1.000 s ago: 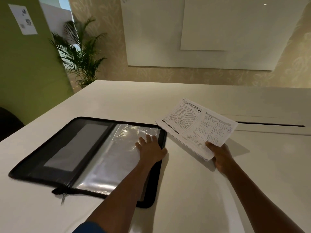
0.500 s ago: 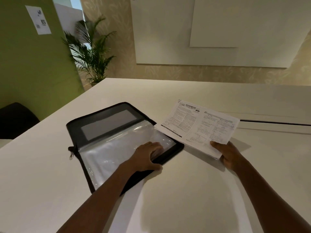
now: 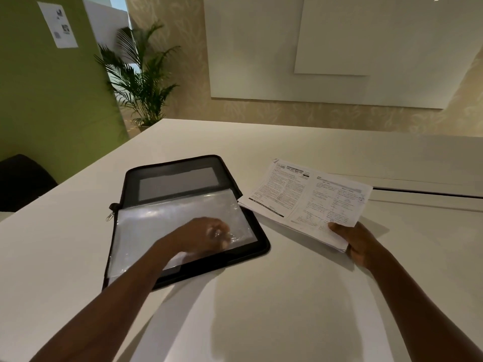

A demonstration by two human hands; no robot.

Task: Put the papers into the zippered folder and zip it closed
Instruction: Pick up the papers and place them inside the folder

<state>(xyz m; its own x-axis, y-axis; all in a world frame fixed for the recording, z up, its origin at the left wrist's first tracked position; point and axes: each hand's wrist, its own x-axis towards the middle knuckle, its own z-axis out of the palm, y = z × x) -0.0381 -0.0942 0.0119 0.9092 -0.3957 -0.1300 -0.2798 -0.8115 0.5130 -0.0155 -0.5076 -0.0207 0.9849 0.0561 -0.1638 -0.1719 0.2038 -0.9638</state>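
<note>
The black zippered folder (image 3: 172, 163) lies open on the white table (image 3: 261, 304), turned at an angle, with its zipper pull (image 3: 109, 216) at the left edge. Clear plastic sleeves (image 3: 156, 226) cover its near half. My left hand (image 3: 196, 237) rests on those sleeves near the right corner, fingers curled, the fingertips blurred and partly behind shiny plastic. My right hand (image 3: 358, 244) grips the near corner of a stack of printed papers (image 3: 305, 199), held just right of the folder and slightly above the table.
A dark slot (image 3: 428, 193) runs across the table behind the papers. A potted palm (image 3: 141, 82) stands past the far left corner, beside a green wall. A dark chair (image 3: 21, 181) sits at the left table edge.
The folder has swung round and now lies closer and more square to me. My left hand moved from its right edge onto the clear sleeves. The papers stayed in my right hand.
</note>
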